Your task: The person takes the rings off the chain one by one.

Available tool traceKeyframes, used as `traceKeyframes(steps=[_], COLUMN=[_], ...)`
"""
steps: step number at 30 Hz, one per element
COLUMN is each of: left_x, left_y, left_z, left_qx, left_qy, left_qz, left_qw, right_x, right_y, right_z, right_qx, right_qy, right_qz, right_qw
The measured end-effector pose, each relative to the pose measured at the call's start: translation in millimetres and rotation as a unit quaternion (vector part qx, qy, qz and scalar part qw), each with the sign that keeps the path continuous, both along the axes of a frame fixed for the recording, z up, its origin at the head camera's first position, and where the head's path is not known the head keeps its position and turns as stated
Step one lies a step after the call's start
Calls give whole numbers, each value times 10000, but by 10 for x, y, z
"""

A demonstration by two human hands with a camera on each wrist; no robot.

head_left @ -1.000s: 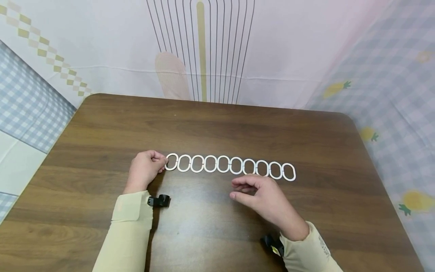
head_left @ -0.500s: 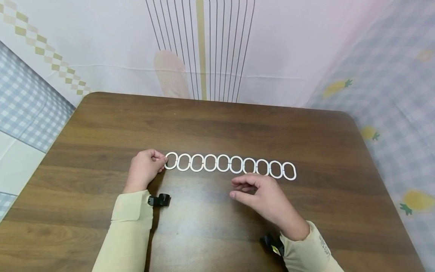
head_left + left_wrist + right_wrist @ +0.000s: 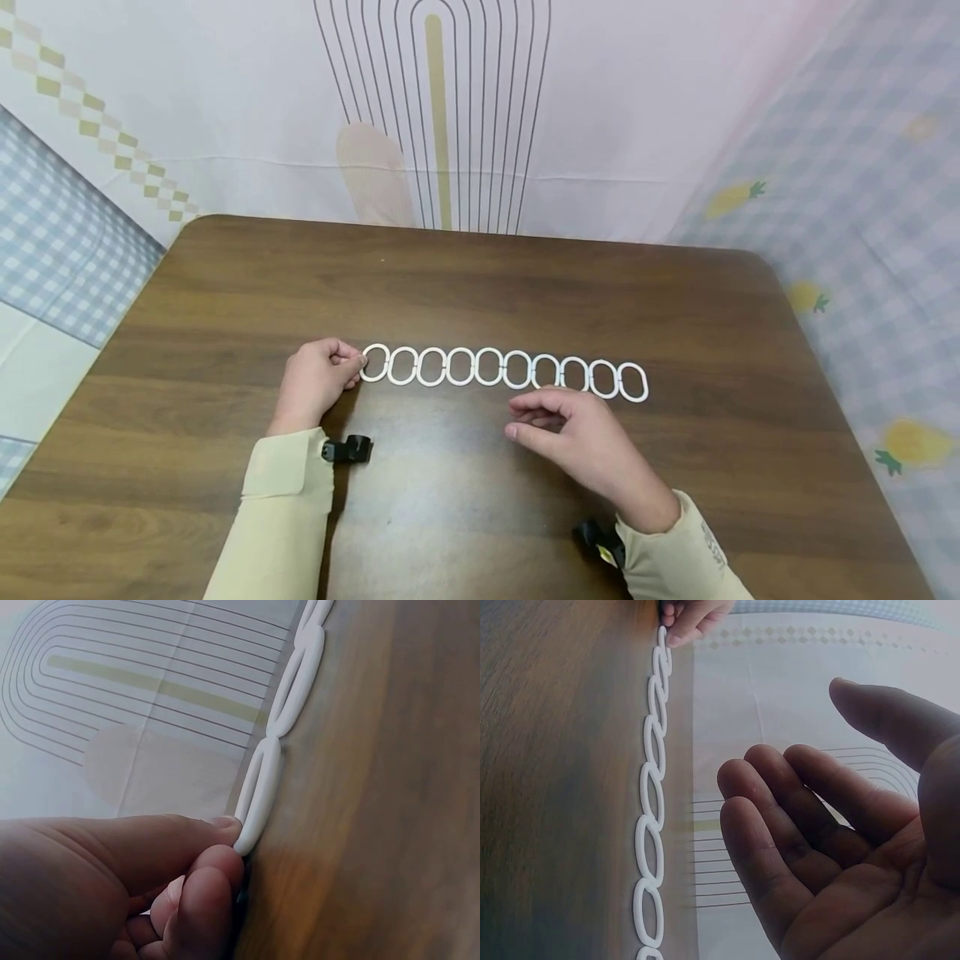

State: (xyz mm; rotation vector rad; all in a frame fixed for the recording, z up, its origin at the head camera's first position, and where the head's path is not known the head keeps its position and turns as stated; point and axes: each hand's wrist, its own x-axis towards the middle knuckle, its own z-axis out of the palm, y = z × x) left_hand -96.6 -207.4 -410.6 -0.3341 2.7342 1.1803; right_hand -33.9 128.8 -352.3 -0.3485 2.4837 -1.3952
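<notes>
Several white oval rings form a chain [image 3: 489,383] lying in a nearly straight row across the table, its right end slightly nearer me. My left hand [image 3: 315,379] pinches the leftmost ring between thumb and fingertips. In the left wrist view the thumb and index fingertip meet at the end of that ring [image 3: 261,795]. My right hand [image 3: 573,429] hovers in front of the right half of the chain, overlapping the lower edges of some rings. Its fingers are relaxed, the thumb stands apart, and the palm [image 3: 870,900] holds nothing.
The brown wooden table [image 3: 450,517] has rounded far corners. Behind it hangs a white patterned cloth [image 3: 615,108], with blue checked cloth [image 3: 52,242] to the left and pineapple-print cloth [image 3: 885,250] to the right. Black wrist cameras [image 3: 358,448] sit at both sleeves.
Both hands keep their places, the left on the end ring and the right hovering. The head view has tilted slightly, shifting the scene a little down and left.
</notes>
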Motion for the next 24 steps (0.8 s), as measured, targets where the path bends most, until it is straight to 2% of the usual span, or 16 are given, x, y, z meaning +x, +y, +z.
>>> traceKeyframes(steps=[9, 14, 19, 21, 24], left_x=[-1, -4, 2, 15, 48], left_y=[-33, -19, 39, 52, 47], left_z=[-5, -40, -68, -71, -66], left_qx=[232, 670, 1297, 1538, 1923], left_qy=[-18, -22, 71, 196, 516], left_qz=[-28, 208, 531, 540, 391], left_qw=[9997, 9975, 9901, 9864, 9792], right_x=[-1, 5, 32, 47, 75], right_y=[2, 24, 77, 95, 98], right_z=[-5, 7, 37, 29, -14], right_qx=[22, 40, 99, 61, -40], right_qy=[48, 48, 87, 191, 439], right_qz=[10, -68, -218, -289, -359], right_qw=[10000, 10000, 9997, 9994, 9984])
